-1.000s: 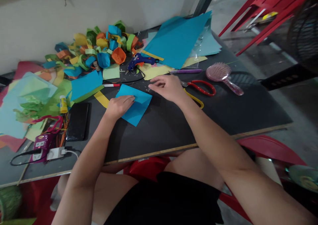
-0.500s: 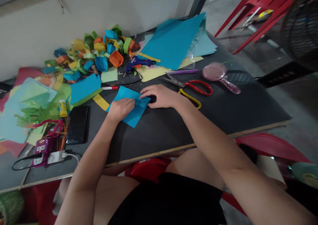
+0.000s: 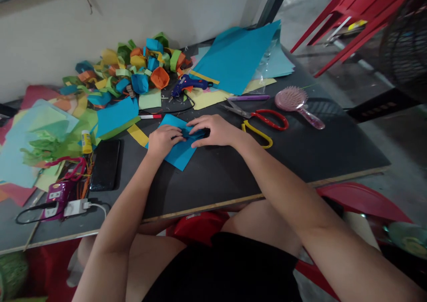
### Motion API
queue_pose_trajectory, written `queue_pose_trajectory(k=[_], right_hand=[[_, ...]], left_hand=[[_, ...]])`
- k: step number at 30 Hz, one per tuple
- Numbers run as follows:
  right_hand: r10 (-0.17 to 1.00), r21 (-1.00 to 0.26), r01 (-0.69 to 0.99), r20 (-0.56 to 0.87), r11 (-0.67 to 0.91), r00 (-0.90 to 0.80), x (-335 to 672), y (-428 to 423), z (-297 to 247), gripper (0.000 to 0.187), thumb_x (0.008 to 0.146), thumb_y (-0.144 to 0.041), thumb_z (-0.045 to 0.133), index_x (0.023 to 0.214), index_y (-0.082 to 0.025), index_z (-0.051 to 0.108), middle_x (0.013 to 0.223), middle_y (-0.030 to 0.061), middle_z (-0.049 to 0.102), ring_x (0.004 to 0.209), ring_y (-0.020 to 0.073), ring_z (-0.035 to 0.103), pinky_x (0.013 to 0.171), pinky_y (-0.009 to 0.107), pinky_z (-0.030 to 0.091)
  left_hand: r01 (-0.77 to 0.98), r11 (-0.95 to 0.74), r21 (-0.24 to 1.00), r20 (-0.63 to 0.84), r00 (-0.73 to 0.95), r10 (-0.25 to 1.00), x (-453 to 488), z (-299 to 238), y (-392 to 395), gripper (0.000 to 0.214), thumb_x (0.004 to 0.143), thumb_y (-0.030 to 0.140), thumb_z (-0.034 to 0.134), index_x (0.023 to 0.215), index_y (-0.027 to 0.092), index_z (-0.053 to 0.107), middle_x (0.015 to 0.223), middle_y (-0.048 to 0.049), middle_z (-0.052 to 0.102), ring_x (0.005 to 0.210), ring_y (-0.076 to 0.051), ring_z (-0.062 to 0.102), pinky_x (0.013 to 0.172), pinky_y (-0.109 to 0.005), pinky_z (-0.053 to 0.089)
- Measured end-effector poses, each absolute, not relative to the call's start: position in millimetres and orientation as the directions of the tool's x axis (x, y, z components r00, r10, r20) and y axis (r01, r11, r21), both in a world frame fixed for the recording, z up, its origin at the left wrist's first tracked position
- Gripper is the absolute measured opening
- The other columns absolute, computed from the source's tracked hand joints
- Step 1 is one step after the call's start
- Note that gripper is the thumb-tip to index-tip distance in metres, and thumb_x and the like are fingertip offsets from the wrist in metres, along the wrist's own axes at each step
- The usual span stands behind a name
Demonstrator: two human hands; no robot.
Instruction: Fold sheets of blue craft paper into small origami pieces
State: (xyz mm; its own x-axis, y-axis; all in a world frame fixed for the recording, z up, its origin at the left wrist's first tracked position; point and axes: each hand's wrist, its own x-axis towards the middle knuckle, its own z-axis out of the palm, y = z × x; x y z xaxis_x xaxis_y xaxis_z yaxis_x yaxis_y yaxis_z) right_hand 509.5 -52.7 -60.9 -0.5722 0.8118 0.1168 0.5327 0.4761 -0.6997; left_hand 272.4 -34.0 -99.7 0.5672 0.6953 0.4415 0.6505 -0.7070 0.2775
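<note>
So, a thin blue paper square (image 3: 182,158) lies on the smooth dark desk (image 3: 216,177), nearer than a heap of angular folded-paper cups (image 3: 123,72). Both forearms (image 3: 135,193) reach in from the near edge, left hand (image 3: 163,141) curled over the sheet and right hand (image 3: 216,130) arched at its right corner. Right thumb and fingers are spread apart, left ones bunched loosely, and I can't tell if either's pinching it.
</note>
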Motion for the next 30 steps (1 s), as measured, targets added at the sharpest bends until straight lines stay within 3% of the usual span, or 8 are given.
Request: queue_pose_trajectory(k=[3, 8, 12, 15, 19, 21, 25, 30], right_hand=[[0.789, -0.654, 0.543, 0.138, 0.526, -0.598, 510, -52, -63, 0.042, 0.069, -0.047, 0.078, 0.103, -0.024, 0.075, 0.13, 0.0058, 0.064, 0.121, 0.0309, 0.058, 0.104, 0.05, 0.045], [0.81, -0.571, 0.606, 0.2, 0.553, -0.551, 510, -49, -71, 0.031, 0.08, -0.028, 0.069, 0.111, -0.023, 0.073, 0.123, 0.0055, 0.068, 0.113, 0.0264, 0.064, 0.101, 0.045, 0.05], [0.797, -0.535, 0.619, 0.199, 0.575, -0.569, 506, -50, -75, 0.03, 0.083, -0.022, 0.064, 0.112, -0.026, 0.073, 0.127, 0.0019, 0.066, 0.121, 0.0262, 0.06, 0.105, 0.046, 0.048], [0.78, -0.542, 0.606, 0.161, 0.582, -0.605, 507, -50, -74, 0.032, 0.083, -0.027, 0.065, 0.115, -0.027, 0.071, 0.131, 0.0011, 0.063, 0.125, 0.0266, 0.057, 0.108, 0.047, 0.045], [0.783, -0.575, 0.602, 0.115, 0.555, -0.612, 515, -50, -67, 0.065, 0.072, -0.041, 0.076, 0.133, -0.026, 0.059, 0.142, 0.0041, 0.053, 0.129, 0.0311, 0.053, 0.11, 0.051, 0.042], [0.795, -0.588, 0.607, 0.106, 0.535, -0.597, 519, -50, -64, 0.072, 0.07, -0.043, 0.077, 0.136, -0.024, 0.056, 0.143, 0.0058, 0.052, 0.129, 0.0324, 0.052, 0.109, 0.051, 0.042], [0.82, -0.606, 0.613, 0.119, 0.507, -0.56, 524, -49, -61, 0.066, 0.07, -0.045, 0.076, 0.131, -0.023, 0.061, 0.135, 0.0077, 0.06, 0.123, 0.0323, 0.056, 0.103, 0.048, 0.046], [0.833, -0.61, 0.623, 0.12, 0.491, -0.54, 523, -50, -60, 0.054, 0.078, -0.046, 0.069, 0.126, -0.021, 0.065, 0.119, 0.0104, 0.069, 0.101, 0.0284, 0.066, 0.086, 0.042, 0.052]], left_hand=[[0.683, -0.691, 0.238, 0.412, 0.573, 0.709, 275, -99, -37, 0.023, 0.09, 0.039, 0.06, 0.083, 0.024, 0.076, 0.094, -0.001, 0.077, 0.094, -0.017, 0.07, 0.083, -0.03, 0.057], [0.683, -0.719, 0.13, 0.417, 0.62, 0.665, 277, -97, -41, 0.03, 0.095, 0.037, 0.051, 0.089, 0.02, 0.075, 0.099, -0.0048, 0.076, 0.097, -0.019, 0.07, 0.078, -0.03, 0.058], [0.672, -0.734, 0.094, 0.423, 0.641, 0.641, 278, -97, -41, 0.033, 0.096, 0.036, 0.049, 0.088, 0.017, 0.075, 0.099, -0.0064, 0.076, 0.097, -0.021, 0.07, 0.078, -0.032, 0.058], [0.677, -0.726, 0.125, 0.402, 0.634, 0.66, 278, -97, -39, 0.03, 0.095, 0.035, 0.051, 0.089, 0.017, 0.075, 0.101, -0.0062, 0.075, 0.099, -0.021, 0.07, 0.079, -0.032, 0.058], [0.66, -0.717, 0.225, 0.356, 0.629, 0.691, 273, -95, -36, 0.027, 0.091, 0.042, 0.057, 0.094, 0.023, 0.075, 0.105, -0.0041, 0.075, 0.104, -0.021, 0.068, 0.087, -0.034, 0.057], [0.624, -0.73, 0.278, 0.349, 0.642, 0.682, 270, -93, -34, 0.029, 0.089, 0.045, 0.058, 0.096, 0.023, 0.075, 0.106, -0.0044, 0.074, 0.105, -0.021, 0.068, 0.091, -0.036, 0.056], [0.58, -0.757, 0.302, 0.369, 0.661, 0.654, 266, -92, -31, 0.029, 0.093, 0.041, 0.054, 0.094, 0.022, 0.076, 0.105, -0.0051, 0.075, 0.102, -0.02, 0.068, 0.09, -0.036, 0.055], [0.656, -0.723, 0.215, 0.36, 0.635, 0.684, 271, -90, -36, 0.026, 0.092, 0.037, 0.055, 0.09, 0.023, 0.077, 0.103, -0.0036, 0.075, 0.101, -0.022, 0.068, 0.085, -0.036, 0.057]])
